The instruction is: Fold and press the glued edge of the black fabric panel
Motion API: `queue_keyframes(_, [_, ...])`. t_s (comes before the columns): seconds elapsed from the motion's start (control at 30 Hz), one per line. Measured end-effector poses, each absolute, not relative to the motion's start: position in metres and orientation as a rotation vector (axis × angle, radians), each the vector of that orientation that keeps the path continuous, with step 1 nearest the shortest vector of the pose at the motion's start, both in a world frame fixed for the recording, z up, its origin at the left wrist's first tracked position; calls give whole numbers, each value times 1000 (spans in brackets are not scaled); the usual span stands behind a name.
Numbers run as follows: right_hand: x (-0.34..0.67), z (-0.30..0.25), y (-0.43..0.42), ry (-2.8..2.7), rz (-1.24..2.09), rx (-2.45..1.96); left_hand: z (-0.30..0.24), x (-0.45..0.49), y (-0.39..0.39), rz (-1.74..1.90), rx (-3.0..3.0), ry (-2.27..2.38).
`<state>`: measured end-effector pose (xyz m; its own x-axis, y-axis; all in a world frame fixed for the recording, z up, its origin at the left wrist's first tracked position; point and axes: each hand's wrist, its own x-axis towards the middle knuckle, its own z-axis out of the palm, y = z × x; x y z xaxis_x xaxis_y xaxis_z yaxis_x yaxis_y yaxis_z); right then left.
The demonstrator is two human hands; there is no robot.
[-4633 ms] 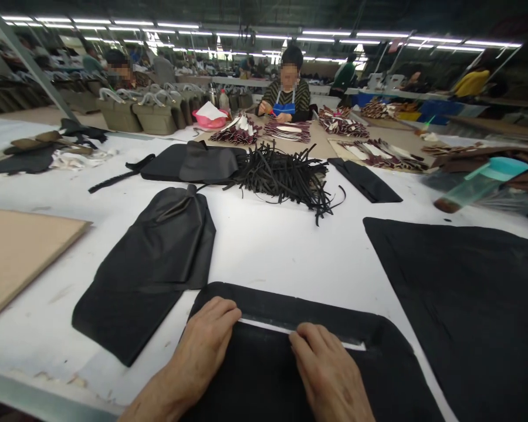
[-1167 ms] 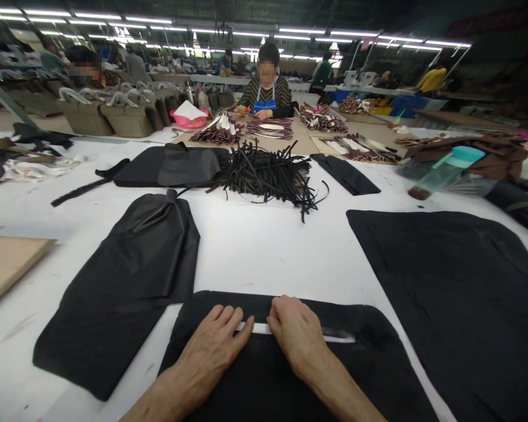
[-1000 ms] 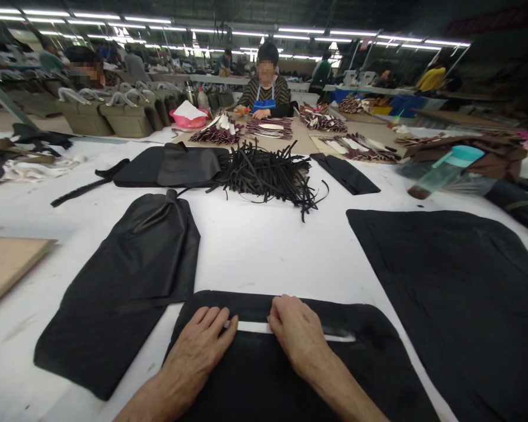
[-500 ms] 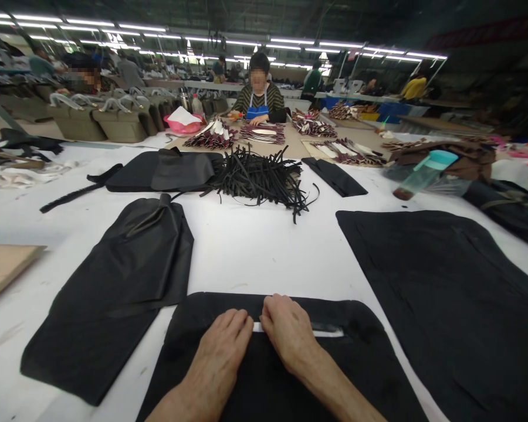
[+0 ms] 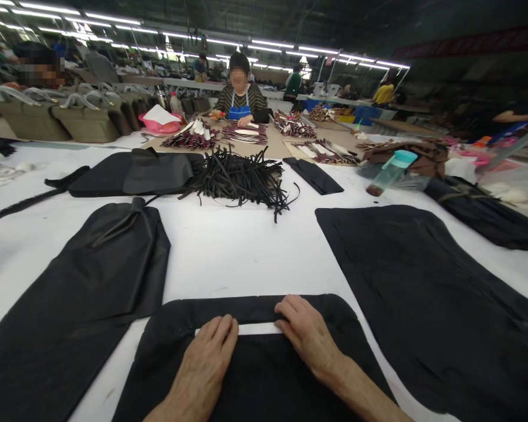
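A black fabric panel (image 5: 255, 375) lies on the white table (image 5: 233, 252) right in front of me, with a narrow white slit (image 5: 257, 328) cut across its upper part. My left hand (image 5: 206, 360) rests flat on the panel, fingertips at the slit's left end, fingers stretched out. My right hand (image 5: 305, 334) presses down on the panel at the slit's right end, fingers slightly curled over the edge. Neither hand holds anything.
A folded black cloth (image 5: 74, 305) lies to the left, a large black sheet (image 5: 426, 299) to the right. Beyond are a heap of black strips (image 5: 237, 179), more black pieces (image 5: 127, 173), a teal-capped bottle (image 5: 387, 173), and a seated person (image 5: 241, 97) working across the table.
My hands moved apart along the slit: the left slid back left, the right shifted right, so more white shows between them. The view has turned to the right.
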<state>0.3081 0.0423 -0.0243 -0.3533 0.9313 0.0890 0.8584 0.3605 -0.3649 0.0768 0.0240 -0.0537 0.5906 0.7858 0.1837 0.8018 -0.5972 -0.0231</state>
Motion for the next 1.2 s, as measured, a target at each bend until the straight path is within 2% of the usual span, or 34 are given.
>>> queue_keyframes(0.43, [333,-23,36,-2299,336,-1784,-76,79,20,-206,-2556,-1092])
queue_keyframes(0.67, [322,-18,40,-2336,271,-2032,-57,89,13,-129,-2549,-1353])
queue_keyframes(0.87, [314,-14,44,-2397,192,-2135,-50,93,10,-63,-2539,-1348])
queue_keyframes(1.2, [317,-6,50,-2405,317,-2132,-44,103,12,90,-2481,-1296])
